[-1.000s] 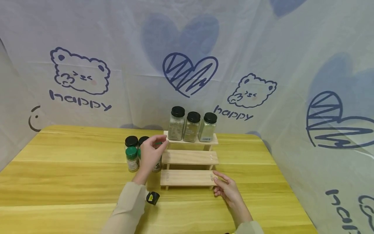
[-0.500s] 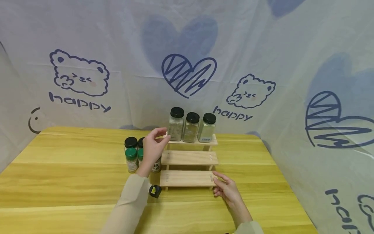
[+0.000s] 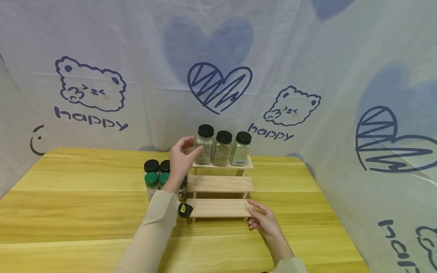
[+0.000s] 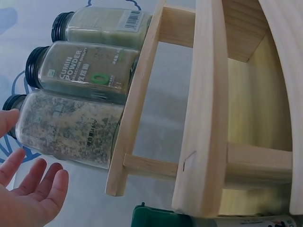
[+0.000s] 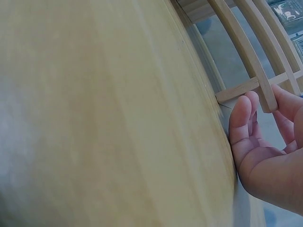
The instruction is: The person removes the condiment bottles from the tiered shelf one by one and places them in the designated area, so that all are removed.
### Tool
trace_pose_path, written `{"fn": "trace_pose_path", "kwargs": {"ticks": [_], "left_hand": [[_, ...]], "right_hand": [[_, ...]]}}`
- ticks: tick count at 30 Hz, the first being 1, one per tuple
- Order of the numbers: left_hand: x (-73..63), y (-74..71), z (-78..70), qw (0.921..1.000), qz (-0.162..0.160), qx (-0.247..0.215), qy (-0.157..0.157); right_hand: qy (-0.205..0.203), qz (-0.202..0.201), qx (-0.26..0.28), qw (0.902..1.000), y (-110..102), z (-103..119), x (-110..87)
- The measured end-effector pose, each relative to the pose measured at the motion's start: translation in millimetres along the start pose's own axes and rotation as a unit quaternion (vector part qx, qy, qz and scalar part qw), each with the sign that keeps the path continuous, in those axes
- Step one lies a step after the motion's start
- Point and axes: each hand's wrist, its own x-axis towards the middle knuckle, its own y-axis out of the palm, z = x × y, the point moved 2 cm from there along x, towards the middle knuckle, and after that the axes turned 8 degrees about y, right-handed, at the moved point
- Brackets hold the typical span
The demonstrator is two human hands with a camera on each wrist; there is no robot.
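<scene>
A three-tier wooden rack [image 3: 220,184] stands on the table. Its top tier carries three square glass spice jars with black lids: a speckled-spice jar [image 4: 71,125] at the left, a cumin powder jar [image 4: 87,71] in the middle and a pale-powder jar [image 4: 102,28] at the right. My left hand [image 3: 181,157] is raised beside the speckled-spice jar, fingers loosely bent and thumb apart from them. In the left wrist view the thumb is near that jar's lid, the other fingers alongside its body. My right hand [image 3: 268,223] pinches the right end of the rack's lowest tier between thumb and fingers.
Left of the rack, several jars stand grouped, with black lids [image 3: 151,165] behind and green lids [image 3: 151,178] in front; my left forearm partly hides them. A printed cloth [image 3: 153,106] hangs behind the wooden table [image 3: 85,212].
My left hand has risen and moved forward from beside the top tier's left end to the speckled-spice jar's upper body. My right hand stays on the lowest tier.
</scene>
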Motion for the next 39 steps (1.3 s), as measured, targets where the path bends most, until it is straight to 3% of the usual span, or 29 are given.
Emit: {"fn": "trace_pose_path", "kwargs": {"ticks": [10, 20, 30, 39], "left_hand": [[9.0, 6.7, 4.7, 0.9995, 0.025, 0.018, -0.006], [15.1, 8.6, 8.9, 0.9957, 0.058, -0.058, -0.044], [15.9, 10.9, 10.0, 0.9926, 0.069, -0.06, -0.08], [18.7, 10.4, 12.4, 0.9943, 0.063, -0.062, -0.059]], "right_hand": [[0.002, -0.001, -0.001, 1.0, 0, 0, 0.4], [0.003, 0.005, 0.006, 1.0, 0, -1, -1.0], [0.005, 0.007, 0.011, 0.9999, 0, 0, -0.9], [0.004, 0.009, 0.013, 0.9999, 0, 0, -1.4]]}}
